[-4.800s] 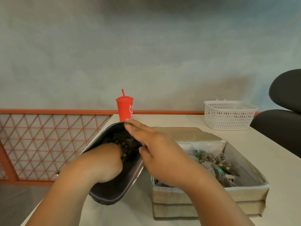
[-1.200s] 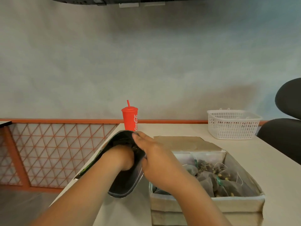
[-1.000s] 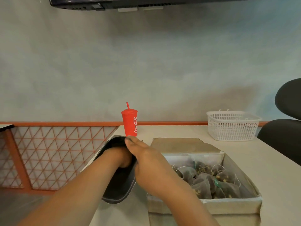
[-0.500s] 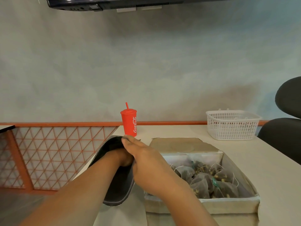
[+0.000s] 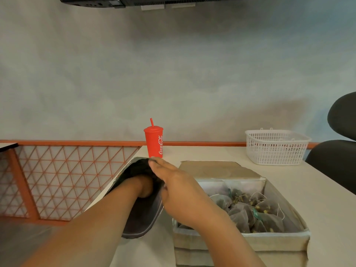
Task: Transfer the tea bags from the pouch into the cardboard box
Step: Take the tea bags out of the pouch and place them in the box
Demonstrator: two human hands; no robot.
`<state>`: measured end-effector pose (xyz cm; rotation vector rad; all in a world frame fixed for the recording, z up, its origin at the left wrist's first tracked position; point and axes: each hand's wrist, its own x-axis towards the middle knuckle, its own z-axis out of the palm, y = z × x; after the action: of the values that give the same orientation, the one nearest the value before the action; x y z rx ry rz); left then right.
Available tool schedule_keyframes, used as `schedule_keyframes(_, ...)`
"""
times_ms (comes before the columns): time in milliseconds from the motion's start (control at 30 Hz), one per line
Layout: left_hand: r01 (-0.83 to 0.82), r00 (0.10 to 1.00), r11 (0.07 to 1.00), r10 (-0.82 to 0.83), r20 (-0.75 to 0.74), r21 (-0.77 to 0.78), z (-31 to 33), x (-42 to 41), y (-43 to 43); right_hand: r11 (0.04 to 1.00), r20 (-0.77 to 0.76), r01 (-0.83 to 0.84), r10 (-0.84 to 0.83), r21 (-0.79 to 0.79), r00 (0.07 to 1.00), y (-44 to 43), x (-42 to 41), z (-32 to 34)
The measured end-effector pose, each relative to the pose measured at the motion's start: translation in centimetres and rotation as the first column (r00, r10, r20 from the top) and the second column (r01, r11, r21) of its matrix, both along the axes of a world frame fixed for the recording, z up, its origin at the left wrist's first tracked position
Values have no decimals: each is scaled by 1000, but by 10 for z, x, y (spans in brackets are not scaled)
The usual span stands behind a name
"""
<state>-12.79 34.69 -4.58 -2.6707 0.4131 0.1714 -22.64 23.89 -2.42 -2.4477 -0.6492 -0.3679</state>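
Observation:
A dark pouch (image 5: 142, 218) stands with its mouth open at the table's left edge. My left hand (image 5: 144, 187) reaches deep into it; the fingers are hidden inside. My right hand (image 5: 179, 187) grips the pouch's right rim, fingers lying along the top edge. Just to the right sits the open cardboard box (image 5: 240, 240), with several mesh tea bags (image 5: 248, 211) with strings piled in it. Its back flap lies folded outward.
A red lidded cup (image 5: 154, 143) with a straw stands behind the pouch. A white plastic basket (image 5: 275, 147) sits at the far right of the beige table (image 5: 317, 199). A black chair (image 5: 335, 160) is on the right, and an orange lattice railing (image 5: 63, 176) on the left.
My left hand has pushed deeper into the pouch over the last seconds. The right hand stays on the rim. The view has tilted up a little.

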Motion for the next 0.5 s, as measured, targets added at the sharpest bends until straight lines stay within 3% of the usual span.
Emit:
schedule_keyframes(67, -1, 999, 1000, 0, -42, -18, -3, 2, 1, 1000, 0, 11, -11, 10, 1000, -2, 2, 0)
schedule_keyframes(167, 18, 997, 997, -12, 81, -76, 3, 2, 3, 999, -2, 30, -30, 30, 1000, -6, 5, -2)
schedule_keyframes(300, 11, 991, 994, 4, 130, -110, 6, -17, -5, 997, -11, 44, -43, 56, 999, -9, 9, -5)
schedule_keyframes(500, 183, 937, 930, -67, 343, -320, 33, -76, 9, 993, -39, 65, -61, 102, 997, -16, 14, -8)
